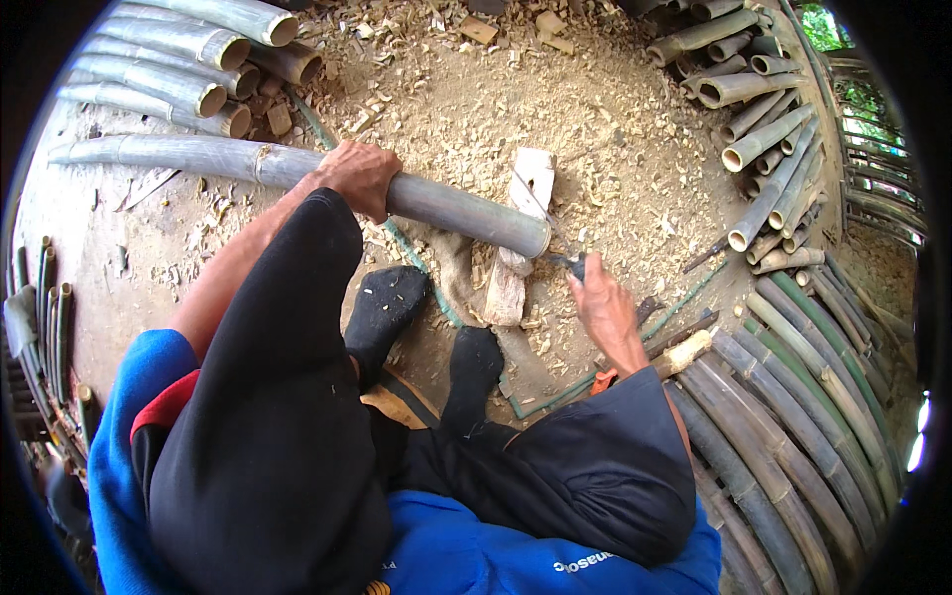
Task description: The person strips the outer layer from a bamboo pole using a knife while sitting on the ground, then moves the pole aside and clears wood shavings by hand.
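The left hand (359,177) wraps over a long grey-green bamboo pole (297,178), whose cut end rests on a pale wooden block (521,238) just beyond the right hand (603,309). The right hand grips a dark-handled blade (567,263) at that cut end. Stacked bamboo poles (783,436) lie right of that hand, wood chips (555,109) ahead.

Blade of the tool (573,264) in the right hand (605,312) mostly hidden behind the bamboo pole (297,169) end, wooden block (523,233) partly covered by the pole, stacked bamboo (783,436) cut off by the dark rim, left palm (359,177) out of sight
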Motion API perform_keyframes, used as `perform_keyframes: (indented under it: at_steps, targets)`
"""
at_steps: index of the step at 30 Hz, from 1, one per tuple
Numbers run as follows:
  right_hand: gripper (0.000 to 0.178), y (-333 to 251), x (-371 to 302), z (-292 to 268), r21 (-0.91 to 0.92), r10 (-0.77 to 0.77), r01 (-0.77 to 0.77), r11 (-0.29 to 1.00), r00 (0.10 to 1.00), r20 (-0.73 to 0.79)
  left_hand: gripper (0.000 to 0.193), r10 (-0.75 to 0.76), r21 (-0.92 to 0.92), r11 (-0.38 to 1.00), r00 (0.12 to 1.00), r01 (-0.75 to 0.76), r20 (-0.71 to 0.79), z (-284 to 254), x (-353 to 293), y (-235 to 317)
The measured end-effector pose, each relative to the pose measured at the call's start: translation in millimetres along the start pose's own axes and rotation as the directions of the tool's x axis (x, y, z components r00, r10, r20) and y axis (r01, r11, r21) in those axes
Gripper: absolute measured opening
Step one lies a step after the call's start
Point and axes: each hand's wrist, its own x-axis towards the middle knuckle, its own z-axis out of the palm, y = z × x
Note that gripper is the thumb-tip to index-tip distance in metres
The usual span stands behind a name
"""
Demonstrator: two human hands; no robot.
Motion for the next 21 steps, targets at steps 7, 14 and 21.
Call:
perform_keyframes:
  at_steps: [7, 14, 21]
  targets:
    - [0.033, -74, -32, -60, 0.249, -0.221, 0.352, 0.902, 0.874, -0.433, 0.039, -0.035, 0.000, 0.999, 0.999, 0.035, -0.016, 0, -21, -15]
    - [0.036, -46, -17, -36, 0.002, -0.150, 0.152, 0.988, 0.980, -0.129, 0.028, -0.040, 0.090, 0.994, 0.988, 0.053, -0.147, 9, -31, -5]
    - [0.031, -91, -56, -61, 0.078, -0.382, 0.559, 0.826, 0.656, -0.651, 0.028, -0.028, 0.087, 0.995, 0.987, 0.042, -0.159, 13, -40, -3]
